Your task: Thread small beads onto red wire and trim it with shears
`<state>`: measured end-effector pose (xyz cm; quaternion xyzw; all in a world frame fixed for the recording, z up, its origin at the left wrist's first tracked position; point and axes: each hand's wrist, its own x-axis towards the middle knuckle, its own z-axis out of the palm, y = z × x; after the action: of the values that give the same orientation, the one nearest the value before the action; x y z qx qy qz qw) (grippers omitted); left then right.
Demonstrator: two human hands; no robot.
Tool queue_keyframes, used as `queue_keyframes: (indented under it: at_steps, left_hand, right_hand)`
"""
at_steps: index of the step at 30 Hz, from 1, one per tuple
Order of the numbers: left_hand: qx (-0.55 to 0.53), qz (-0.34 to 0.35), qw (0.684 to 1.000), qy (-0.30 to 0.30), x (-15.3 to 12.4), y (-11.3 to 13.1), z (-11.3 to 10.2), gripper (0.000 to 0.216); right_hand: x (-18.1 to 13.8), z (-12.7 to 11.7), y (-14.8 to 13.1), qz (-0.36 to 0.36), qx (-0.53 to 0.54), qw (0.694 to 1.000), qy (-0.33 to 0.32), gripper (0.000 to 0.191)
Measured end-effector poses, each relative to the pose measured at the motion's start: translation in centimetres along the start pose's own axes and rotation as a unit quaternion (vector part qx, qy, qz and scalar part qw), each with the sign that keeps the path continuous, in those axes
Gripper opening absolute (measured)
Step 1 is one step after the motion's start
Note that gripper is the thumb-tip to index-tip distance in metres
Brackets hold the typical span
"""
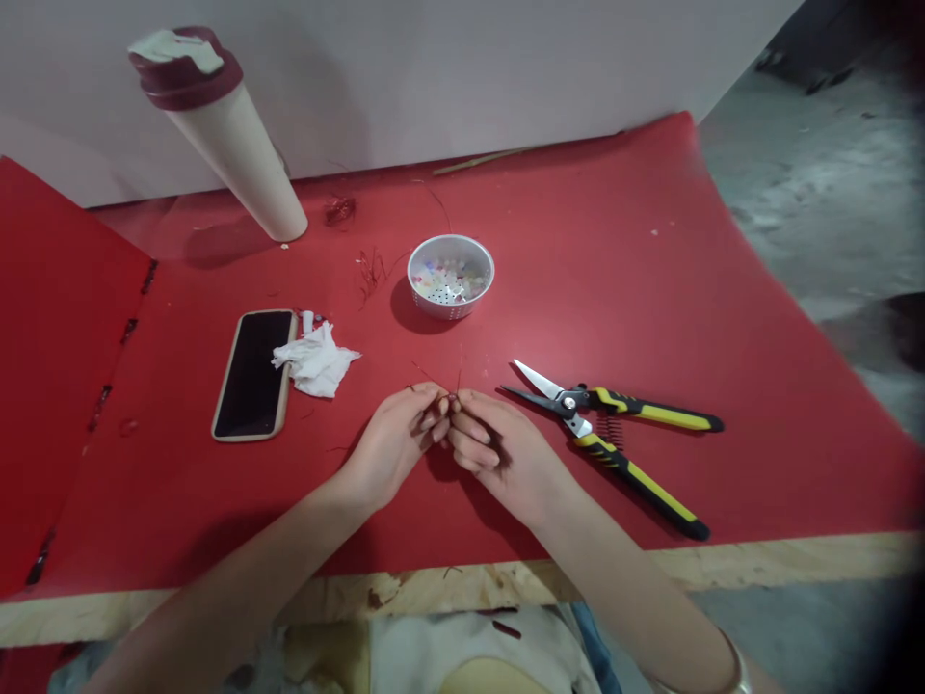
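My left hand (406, 424) and my right hand (491, 439) meet fingertip to fingertip over the near middle of the red table. Both pinch a thin dark red cord (460, 370), whose two loose ends stick up above the fingers. A small dark bit shows where the fingertips meet, too small to name. Just beyond the hands stands a silver perforated bowl (451, 306) holding small pale and coloured beads (452, 280). Right of my right hand lie shears (570, 403) with black and yellow handles, blades spread apart.
A phone (252, 376) and a crumpled white tissue (318, 360) lie at left. Behind them stands a tall tumbler (238, 154) near the wall. Tangled red cord scraps (371, 273) lie left of the bowl. The table's wooden front edge (506, 583) runs beneath my forearms.
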<state>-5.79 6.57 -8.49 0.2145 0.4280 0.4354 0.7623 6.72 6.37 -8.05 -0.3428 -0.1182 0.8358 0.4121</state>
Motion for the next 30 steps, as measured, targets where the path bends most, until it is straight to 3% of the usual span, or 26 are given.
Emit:
queue_keyframes:
  at_steps: [7, 13, 24, 30]
  left_hand:
    - [-0.035, -0.017, 0.999, -0.013, 0.11, 0.2, -0.06, 0.017]
    - [-0.079, -0.031, 0.996, -0.033, -0.07, 0.73, -0.19, 0.02]
    - [-0.05, 0.0, 0.998, -0.045, 0.03, 0.11, -0.37, 0.019]
    - [-0.065, 0.006, 0.996, -0.057, -0.09, 0.05, -0.43, 0.02]
  right_hand:
    - [0.07, -0.33, -0.45, 0.032, 0.029, 0.999, -0.019, 0.032]
    - [-0.05, -0.42, -0.49, 0.01, 0.007, 0.999, -0.033, 0.026]
    - [0.16, -0.43, 0.25, -0.035, -0.033, 0.999, -0.007, 0.022]
    - [0.14, -0.59, 0.14, -0.019, -0.005, 0.997, -0.068, 0.021]
